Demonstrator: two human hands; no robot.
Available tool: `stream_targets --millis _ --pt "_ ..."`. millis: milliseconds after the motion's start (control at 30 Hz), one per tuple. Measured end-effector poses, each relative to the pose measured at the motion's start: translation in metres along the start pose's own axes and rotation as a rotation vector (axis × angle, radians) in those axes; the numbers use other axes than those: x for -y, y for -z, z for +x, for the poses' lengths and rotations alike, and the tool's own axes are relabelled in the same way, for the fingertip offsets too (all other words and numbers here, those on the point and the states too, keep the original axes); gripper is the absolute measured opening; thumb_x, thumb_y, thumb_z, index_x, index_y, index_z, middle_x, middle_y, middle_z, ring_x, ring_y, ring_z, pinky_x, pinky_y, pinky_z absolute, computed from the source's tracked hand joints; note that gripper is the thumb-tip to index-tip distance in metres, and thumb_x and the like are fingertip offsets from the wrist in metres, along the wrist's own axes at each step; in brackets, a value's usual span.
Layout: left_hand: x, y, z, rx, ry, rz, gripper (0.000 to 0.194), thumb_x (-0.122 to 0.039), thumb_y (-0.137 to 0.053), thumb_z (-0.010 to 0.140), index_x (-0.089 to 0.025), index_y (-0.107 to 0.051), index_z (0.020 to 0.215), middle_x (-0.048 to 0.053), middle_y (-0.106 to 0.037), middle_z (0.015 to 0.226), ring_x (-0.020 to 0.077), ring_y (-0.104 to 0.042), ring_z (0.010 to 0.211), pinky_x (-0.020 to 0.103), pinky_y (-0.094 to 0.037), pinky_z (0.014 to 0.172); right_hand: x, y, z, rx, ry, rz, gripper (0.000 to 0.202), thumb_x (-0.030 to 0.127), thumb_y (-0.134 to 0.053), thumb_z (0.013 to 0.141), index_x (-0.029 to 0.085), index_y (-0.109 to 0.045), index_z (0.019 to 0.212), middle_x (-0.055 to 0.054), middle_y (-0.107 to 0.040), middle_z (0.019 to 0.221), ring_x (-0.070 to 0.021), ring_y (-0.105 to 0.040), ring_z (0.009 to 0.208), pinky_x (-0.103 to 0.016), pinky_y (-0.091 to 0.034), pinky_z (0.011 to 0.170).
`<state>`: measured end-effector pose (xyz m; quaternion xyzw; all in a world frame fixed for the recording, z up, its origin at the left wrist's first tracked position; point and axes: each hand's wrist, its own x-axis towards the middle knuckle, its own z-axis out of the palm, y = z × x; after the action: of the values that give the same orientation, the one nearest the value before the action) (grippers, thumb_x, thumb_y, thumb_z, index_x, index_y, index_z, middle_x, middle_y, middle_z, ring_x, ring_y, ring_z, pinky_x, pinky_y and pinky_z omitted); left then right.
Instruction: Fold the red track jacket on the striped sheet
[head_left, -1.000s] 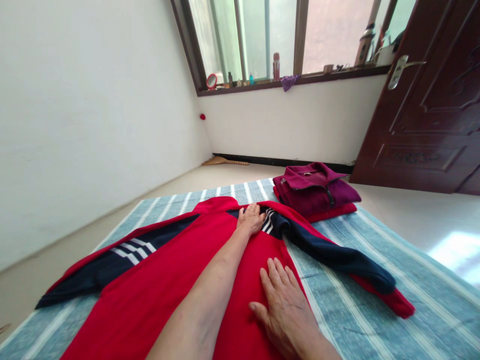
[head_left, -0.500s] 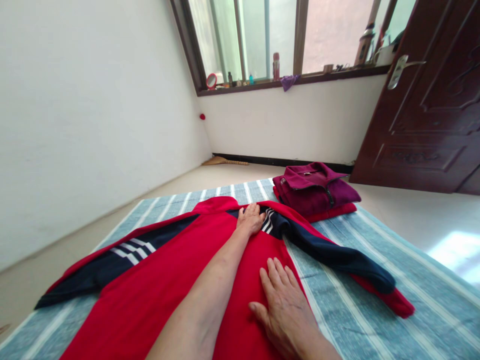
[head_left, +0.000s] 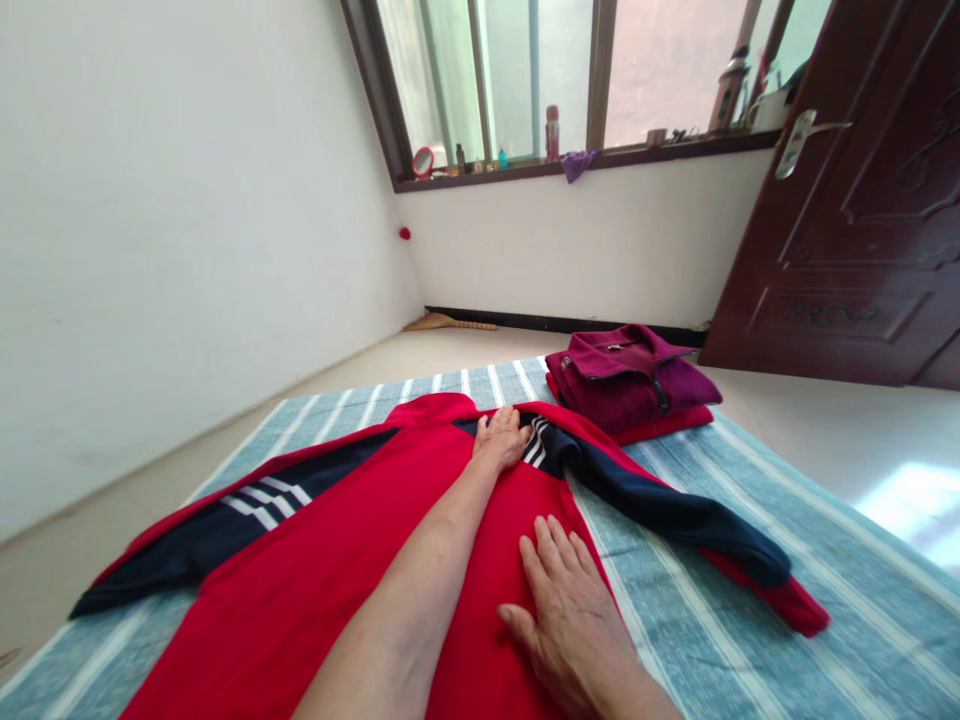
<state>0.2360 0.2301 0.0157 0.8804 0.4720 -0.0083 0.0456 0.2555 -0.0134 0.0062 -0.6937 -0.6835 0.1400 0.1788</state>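
Note:
A red jacket (head_left: 352,540) with navy sleeve panels and white stripes lies spread flat, collar away from me and both sleeves out to the sides. My left hand (head_left: 501,436) rests on it near the right shoulder, beside the white stripes, fingers stretched out. Nearer to me, my right hand (head_left: 574,610) lies flat with spread fingers on the jacket's right side, by its edge. Neither hand grips the cloth. The right sleeve (head_left: 675,515) angles outward and shows some folds.
The jacket lies on a blue-and-white striped cloth (head_left: 750,560). A folded purple zip jacket (head_left: 630,370) sits on folded red fabric (head_left: 667,428) at the far right. Beyond are a broom (head_left: 450,322) on the floor, a windowsill with a pink bottle (head_left: 553,135), and a brown door (head_left: 847,230).

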Motion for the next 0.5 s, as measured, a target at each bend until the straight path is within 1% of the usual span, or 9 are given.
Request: stream_targets --millis 267,500 --pt "-0.0002 -0.0001 -0.0008 -0.008 0.000 0.004 0.060 -0.050 -0.017 0.093 -0.018 -0.029 0.142 0.008 -0.024 0.153 0.0202 -0.015 0.141 0.044 -0.010 0.113 0.0002 0.0001 -0.0017 0.009 0.006 0.003 0.070 0.061 -0.029 0.091 0.013 -0.037 0.141 -0.015 -0.023 0.149 -0.0299 -0.013 0.139 -0.047 -0.016 0.112" --pt "-0.0003 0.0003 -0.0009 -0.001 0.004 0.000 0.058 -0.049 -0.018 0.093 -0.020 -0.028 0.142 0.008 -0.023 0.153 0.0203 -0.014 0.141 0.043 -0.009 0.112 0.0011 0.0021 -0.0024 0.007 0.003 -0.001 0.069 0.060 -0.030 0.090 0.013 -0.038 0.141 -0.014 -0.024 0.149 -0.0300 -0.015 0.139 -0.047 -0.017 0.112"
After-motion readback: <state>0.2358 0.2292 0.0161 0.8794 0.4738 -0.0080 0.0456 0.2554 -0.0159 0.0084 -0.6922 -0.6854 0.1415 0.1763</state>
